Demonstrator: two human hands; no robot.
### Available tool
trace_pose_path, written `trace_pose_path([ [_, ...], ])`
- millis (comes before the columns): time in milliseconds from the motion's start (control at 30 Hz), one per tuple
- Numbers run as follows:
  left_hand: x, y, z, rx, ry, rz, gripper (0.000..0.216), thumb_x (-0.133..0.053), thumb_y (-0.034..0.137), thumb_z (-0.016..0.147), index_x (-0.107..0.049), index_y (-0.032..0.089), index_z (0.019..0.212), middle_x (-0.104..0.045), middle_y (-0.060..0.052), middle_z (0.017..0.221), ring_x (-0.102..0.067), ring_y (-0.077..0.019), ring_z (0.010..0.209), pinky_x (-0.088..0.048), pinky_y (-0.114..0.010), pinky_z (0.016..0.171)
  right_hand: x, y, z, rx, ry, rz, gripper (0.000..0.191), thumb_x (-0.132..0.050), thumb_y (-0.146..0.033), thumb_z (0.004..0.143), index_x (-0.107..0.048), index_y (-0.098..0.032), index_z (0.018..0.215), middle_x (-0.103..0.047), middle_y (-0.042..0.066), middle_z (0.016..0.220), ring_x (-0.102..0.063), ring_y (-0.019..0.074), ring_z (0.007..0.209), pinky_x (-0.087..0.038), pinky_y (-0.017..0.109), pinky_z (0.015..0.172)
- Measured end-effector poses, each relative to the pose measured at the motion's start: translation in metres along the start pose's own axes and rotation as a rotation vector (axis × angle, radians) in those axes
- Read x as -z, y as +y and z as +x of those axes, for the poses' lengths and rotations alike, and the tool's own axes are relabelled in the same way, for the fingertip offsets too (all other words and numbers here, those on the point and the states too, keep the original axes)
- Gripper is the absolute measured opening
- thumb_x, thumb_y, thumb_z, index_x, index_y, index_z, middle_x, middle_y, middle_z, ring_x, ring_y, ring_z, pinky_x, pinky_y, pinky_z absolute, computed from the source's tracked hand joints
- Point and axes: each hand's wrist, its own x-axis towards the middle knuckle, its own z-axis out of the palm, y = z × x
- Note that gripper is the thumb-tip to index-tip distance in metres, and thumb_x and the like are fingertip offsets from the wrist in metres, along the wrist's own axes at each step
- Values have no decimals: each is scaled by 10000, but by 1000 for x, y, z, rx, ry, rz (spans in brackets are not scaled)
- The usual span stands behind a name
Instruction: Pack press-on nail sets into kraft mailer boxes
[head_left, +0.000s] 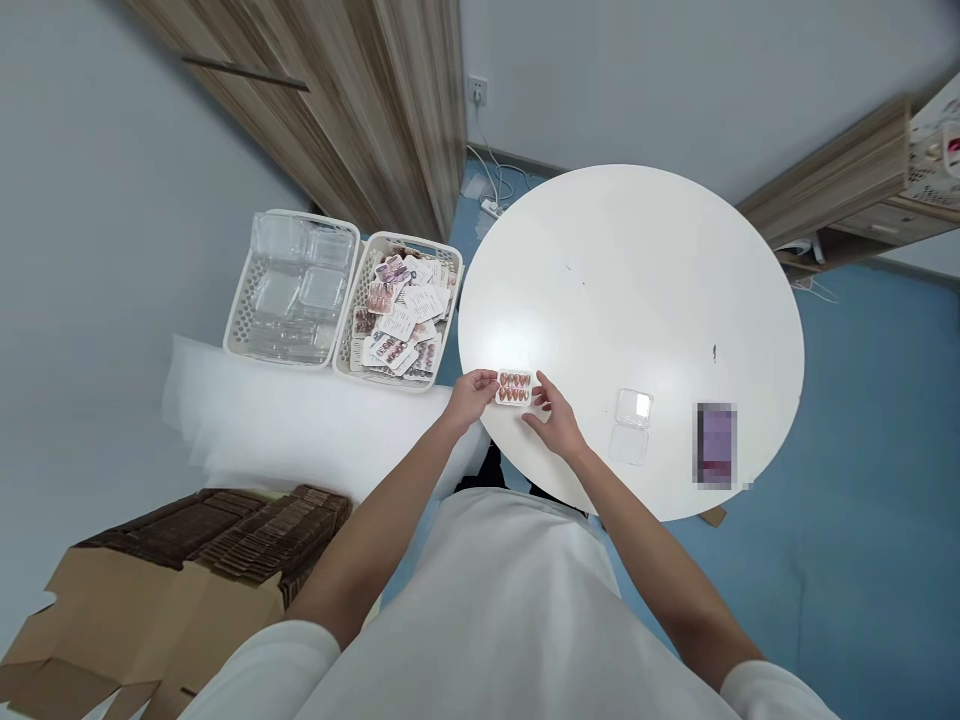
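A small white card of press-on nails (514, 388), with two rows of glossy reddish-brown nails, is held over the near left part of the white round table (637, 270). My left hand (472, 396) pinches the card's left edge. At the opposite edge is my right hand (553, 415), its thumb and fingers apart; the fingertips are close to the card, and whether they touch it I cannot tell. To the right, an opened clear plastic case (631, 428) lies on the table.
A white basket (342, 360) full of nail cards stands left of the table, beside another basket (234, 335) of clear cases. White wrapping sheet (300, 420) lies in front of them. Flattened cardboard boxes (172, 610) are at lower left. A pixelated purple item (717, 445) is on the table's right.
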Motion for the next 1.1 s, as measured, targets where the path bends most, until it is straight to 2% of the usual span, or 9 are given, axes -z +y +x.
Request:
trace_pose_path([
  [133, -20, 4, -16, -34, -61, 30, 318, -610, 329, 676, -581, 164, 946, -603, -18, 755, -549, -105, 663, -426, -248, 640, 18, 5, -23, 37, -8, -85, 745, -577, -266, 711, -189, -286, 1346, -519, 32, 1027, -507, 150, 818, -431, 364, 809],
  [267, -43, 4, -34, -77, -86, 129, 369, -607, 338, 681, -567, 170, 1007, -602, -11, 729, -558, -114, 650, -430, -260, 647, 37, 11, -45, 38, -1, -108, 665, -542, -270, 742, -238, -271, 1334, -546, 20, 935, -517, 136, 761, -442, 353, 787],
  [400, -69, -1, -52, -167, -86, 178, 393, -592, 323, 702, -544, 174, 1062, -597, -7, 724, -564, -115, 676, -437, -268, 683, 61, 17, -67, 50, -32, -89, 695, -569, -282, 720, -243, -265, 1333, -549, 13, 907, -524, 138, 756, -447, 355, 784],
  [567, -109, -11, -74, -290, -135, 299, 390, -537, 318, 746, -535, 172, 1107, -590, -12, 752, -563, -117, 704, -443, -280, 711, 94, 32, -97, 62, -24, -48, 628, -550, -267, 726, -296, -276, 1301, -545, 1, 849, -527, 137, 734, -443, 375, 805],
  [700, -137, -16, -92, -377, -192, 514, 420, -545, 314, 739, -524, 206, 1144, -597, -35, 882, -565, -147, 820, -440, -303, 764, 120, 53, -120, 62, -44, -25, 618, -561, -266, 713, -318, -277, 1281, -543, 0, 855, -529, 139, 736, -450, 379, 799],
  [867, -165, -20, -101, -541, -318, 879, 696, -677, 365, 623, -401, 270, 1255, -541, -55, 1046, -529, -196, 919, -436, -340, 793, 148, 82, -141, 53, -70, -29, 635, -572, -272, 707, -307, -279, 1284, -551, -5, 854, -527, 137, 741, -453, 364, 790],
  [967, -180, -27, -97, -594, -297, 1068, 674, -662, 386, 641, -405, 257, 1250, -529, -65, 1031, -515, -207, 901, -435, -354, 772, 159, 97, -146, 70, -73, -62, 632, -566, -282, 716, -298, -268, 1288, -555, 8, 884, -530, 150, 782, -454, 359, 784],
  [1100, -193, -35, -90, -646, -261, 1231, 647, -637, 418, 662, -411, 239, 1240, -510, -80, 1033, -489, -220, 917, -414, -369, 780, 165, 111, -143, 142, -27, -202, 606, -567, -293, 716, -328, -252, 1271, -514, 65, 1075, -475, 212, 1008, -411, 400, 856],
])
